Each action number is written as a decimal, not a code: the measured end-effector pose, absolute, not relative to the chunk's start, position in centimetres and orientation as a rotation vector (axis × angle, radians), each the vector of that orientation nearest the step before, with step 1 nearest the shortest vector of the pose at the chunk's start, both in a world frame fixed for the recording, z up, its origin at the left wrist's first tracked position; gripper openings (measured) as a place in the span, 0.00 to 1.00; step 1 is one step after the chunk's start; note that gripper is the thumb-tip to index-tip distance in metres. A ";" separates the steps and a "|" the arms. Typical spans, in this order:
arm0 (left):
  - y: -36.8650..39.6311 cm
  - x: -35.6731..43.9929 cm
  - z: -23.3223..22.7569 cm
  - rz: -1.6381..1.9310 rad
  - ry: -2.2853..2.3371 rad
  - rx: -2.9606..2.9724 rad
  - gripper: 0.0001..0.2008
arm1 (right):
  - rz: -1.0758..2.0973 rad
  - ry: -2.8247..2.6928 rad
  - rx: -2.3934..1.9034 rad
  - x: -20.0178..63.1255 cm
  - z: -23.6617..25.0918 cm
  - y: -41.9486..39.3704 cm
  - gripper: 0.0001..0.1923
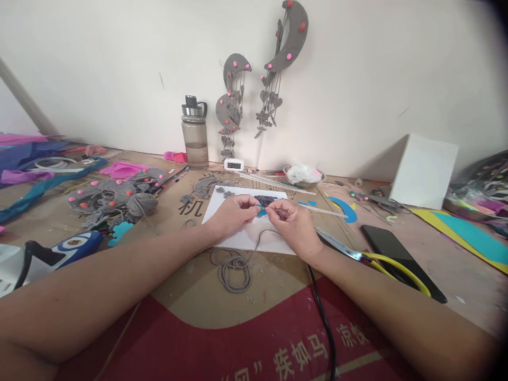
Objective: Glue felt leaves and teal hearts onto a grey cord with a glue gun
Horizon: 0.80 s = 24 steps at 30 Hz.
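Over a white sheet point(238, 239), my left hand point(235, 214) pinches a small blue piece point(261, 211) between thumb and fingertips. My right hand point(292, 225) meets it there, fingers closed on grey yarn point(260, 238) at the edge of that piece. The yarn trails down to a loose coil point(235, 274) on the cardboard. Behind the fingertips lies a dark grey yarn-covered piece point(268, 200), partly hidden. Small grey shapes point(225, 192) rest at the sheet's upper left. The blue piece's full outline is covered by my fingers.
Yellow-handled scissors point(359, 255) and a phone point(397, 259) lie beside my right forearm. A black cable point(323, 317) runs below it. At left are a yarn ball point(142, 205) and a blue-and-white glue gun point(77, 248). A bottle point(195, 137) stands at the wall.
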<state>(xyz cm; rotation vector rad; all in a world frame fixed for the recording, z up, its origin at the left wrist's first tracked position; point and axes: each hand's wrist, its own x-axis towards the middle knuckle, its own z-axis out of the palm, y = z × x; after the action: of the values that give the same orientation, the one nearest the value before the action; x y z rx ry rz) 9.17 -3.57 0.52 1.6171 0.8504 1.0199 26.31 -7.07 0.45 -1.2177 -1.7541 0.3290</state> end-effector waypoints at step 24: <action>-3.3 8.9 0.1 0.947 0.703 1.513 0.11 | 0.321 -1.789 -1.147 26.5 0.3 -7.1 0.03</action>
<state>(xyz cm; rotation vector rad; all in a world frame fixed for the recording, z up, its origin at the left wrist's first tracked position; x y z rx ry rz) 8.86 -3.32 0.12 1.5133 0.7034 0.9468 26.54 -7.14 0.32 -1.1469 -1.7886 0.3212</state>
